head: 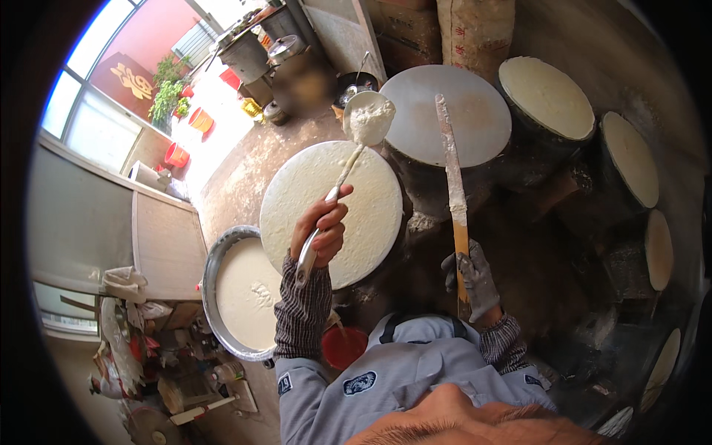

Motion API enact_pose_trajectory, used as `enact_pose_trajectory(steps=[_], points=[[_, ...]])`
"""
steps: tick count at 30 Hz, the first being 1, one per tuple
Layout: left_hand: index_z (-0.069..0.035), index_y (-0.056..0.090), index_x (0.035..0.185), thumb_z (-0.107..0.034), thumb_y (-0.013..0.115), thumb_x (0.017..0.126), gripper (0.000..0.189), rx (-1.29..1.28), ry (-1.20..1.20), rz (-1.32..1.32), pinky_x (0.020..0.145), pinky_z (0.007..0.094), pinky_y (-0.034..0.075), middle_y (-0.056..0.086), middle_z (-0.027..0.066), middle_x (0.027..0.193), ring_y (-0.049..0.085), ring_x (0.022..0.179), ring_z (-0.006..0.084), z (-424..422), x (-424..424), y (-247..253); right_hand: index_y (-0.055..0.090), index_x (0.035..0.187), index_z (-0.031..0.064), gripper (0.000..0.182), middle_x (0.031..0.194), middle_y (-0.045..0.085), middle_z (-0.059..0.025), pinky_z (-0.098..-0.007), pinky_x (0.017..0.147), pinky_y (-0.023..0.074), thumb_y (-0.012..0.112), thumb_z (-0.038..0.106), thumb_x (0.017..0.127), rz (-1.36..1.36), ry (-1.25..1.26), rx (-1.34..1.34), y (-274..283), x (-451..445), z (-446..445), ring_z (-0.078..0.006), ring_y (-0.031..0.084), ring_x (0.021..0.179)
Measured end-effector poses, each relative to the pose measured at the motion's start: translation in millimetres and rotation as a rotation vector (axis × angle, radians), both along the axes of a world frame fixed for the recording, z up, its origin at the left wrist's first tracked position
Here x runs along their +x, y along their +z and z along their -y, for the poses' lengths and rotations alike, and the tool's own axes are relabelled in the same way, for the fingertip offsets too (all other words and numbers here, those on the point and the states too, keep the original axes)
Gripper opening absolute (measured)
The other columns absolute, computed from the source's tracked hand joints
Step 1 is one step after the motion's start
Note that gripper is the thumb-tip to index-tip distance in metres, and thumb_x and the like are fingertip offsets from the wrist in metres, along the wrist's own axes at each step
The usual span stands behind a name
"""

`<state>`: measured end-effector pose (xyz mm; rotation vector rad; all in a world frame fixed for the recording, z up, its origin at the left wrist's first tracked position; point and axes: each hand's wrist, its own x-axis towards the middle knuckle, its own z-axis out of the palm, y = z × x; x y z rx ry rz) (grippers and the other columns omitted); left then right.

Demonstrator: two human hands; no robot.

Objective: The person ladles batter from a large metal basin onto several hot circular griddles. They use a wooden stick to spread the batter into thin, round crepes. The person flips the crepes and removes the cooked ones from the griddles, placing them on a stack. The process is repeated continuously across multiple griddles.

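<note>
My bare left hand (322, 228) grips the metal handle of a ladle (370, 118). Its bowl is coated in thick pale batter and points away from me, over the gap between two round griddles. Beneath that arm lies a near griddle covered by a round layer of batter (361, 239). At its left stands a metal basin (211, 300) holding liquid batter (236, 311). In a grey glove, my right hand (478, 281) holds the lower end of a long flat wooden spreader (455, 183). Caked batter covers its upper part, which crosses in front of a bare-topped grey griddle (411, 117).
More griddles curve around to the right, among them a batter-covered one (548, 97) and another (631, 161). Close to my body on the left sits a red bucket (345, 350). Pots (245, 58) and a woven sack (475, 33) stand at the back.
</note>
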<state>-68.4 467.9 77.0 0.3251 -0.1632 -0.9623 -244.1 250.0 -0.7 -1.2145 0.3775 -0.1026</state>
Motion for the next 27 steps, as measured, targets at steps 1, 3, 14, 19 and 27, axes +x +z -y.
enact_pose_trajectory(steps=[1, 3, 14, 19, 27], points=[[0.004, 0.035, 0.118, -0.011, 0.027, 0.092, 0.031, 0.001, -0.052, 0.002, 0.027, 0.021, 0.033, 0.035, 0.0002, 0.059, 0.037, 0.035, 0.008, 25, 18, -2, 0.037, 0.118, 0.0058, 0.033, 0.076, 0.056, -0.0053, -0.0212, 0.046, 0.0431, 0.041, 0.025, 0.091, 0.005, -0.031, 0.03, -1, 2, 10, -0.0079, 0.052, 0.053], [0.003, 0.037, 0.115, -0.012, 0.028, 0.092, 0.029, 0.017, -0.13, 0.029, 0.029, 0.0206, 0.033, 0.035, -0.0007, 0.06, 0.036, 0.037, 0.0073, 65, 52, -5, 0.038, 0.118, 0.0056, 0.034, 0.076, 0.056, -0.0054, -0.0213, 0.046, 0.0433, 0.042, 0.025, 0.091, 0.008, -0.073, 0.065, -5, 9, 27, -0.0079, 0.052, 0.053], [-0.003, 0.041, 0.106, -0.012, 0.044, 0.083, 0.025, 0.766, -0.054, 0.522, 0.032, 0.0278, 0.031, 0.039, 0.0021, 0.057, 0.037, 0.035, 0.0129, 240, 166, -65, 0.035, 0.126, 0.0116, 0.045, 0.09, 0.057, -0.0137, -0.0374, 0.053, 0.0476, 0.048, 0.02, 0.085, -0.22, -0.208, -0.971, -69, 111, 147, -0.0296, 0.056, 0.056], [-0.002, 0.042, 0.106, -0.016, 0.045, 0.082, 0.028, 0.95, 0.047, 0.667, 0.03, 0.0271, 0.031, 0.041, 0.0035, 0.056, 0.037, 0.033, 0.0131, 259, 169, -92, 0.037, 0.127, 0.0225, 0.048, 0.092, 0.055, -0.015, -0.038, 0.057, 0.0476, 0.051, 0.018, 0.081, -0.314, -0.169, -1.541, -45, 145, 170, -0.031, 0.057, 0.068], [-0.005, 0.049, 0.104, -0.027, 0.043, 0.087, 0.029, 1.192, 0.208, 0.853, 0.035, 0.026, 0.036, 0.045, 0.0038, 0.056, 0.043, 0.039, 0.0112, 266, 156, -105, 0.041, 0.124, 0.0289, 0.046, 0.093, 0.055, -0.0125, -0.0394, 0.06, 0.0483, 0.051, 0.021, 0.079, -0.39, 0.02, -1.459, -26, 153, 210, -0.0325, 0.057, 0.069]])
